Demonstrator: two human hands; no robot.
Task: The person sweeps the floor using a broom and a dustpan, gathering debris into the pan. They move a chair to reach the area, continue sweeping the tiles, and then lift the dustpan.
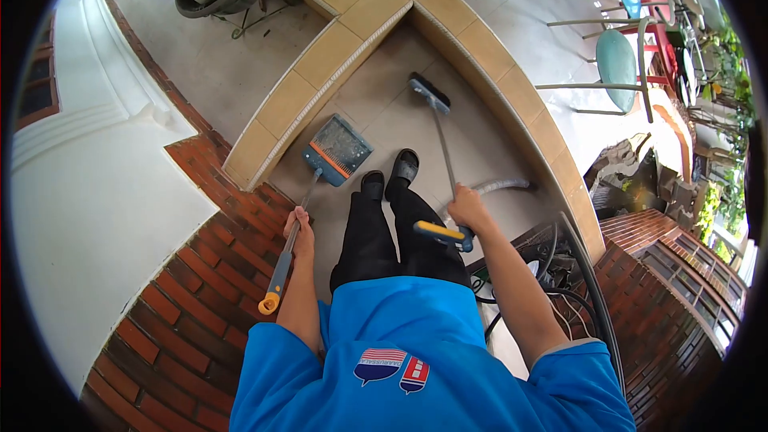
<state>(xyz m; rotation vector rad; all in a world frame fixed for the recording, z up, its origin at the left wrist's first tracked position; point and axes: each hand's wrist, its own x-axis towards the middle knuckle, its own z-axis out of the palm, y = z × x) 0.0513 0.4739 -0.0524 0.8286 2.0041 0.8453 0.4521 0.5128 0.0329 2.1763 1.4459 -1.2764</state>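
Note:
My left hand (300, 232) is closed around the handle of a long-handled dustpan (341, 149). Its grey-blue pan with an orange strip rests on the tiled floor, ahead and to the left of my feet. In my right hand (470, 210) is the handle of a broom (444, 144), gripped below its blue and yellow top end. The broom's dark bristle head (430, 93) lies farther out on the floor, near the right-hand ledge and apart from the dustpan.
A low tan-tiled ledge (320, 52) meets another in a corner ahead. A pale hose (502, 186) and black cables (588, 304) lie at my right. Brick wall (180, 288) stands on my left. Beyond the ledges are plant pots (220, 0) and stools (616, 70).

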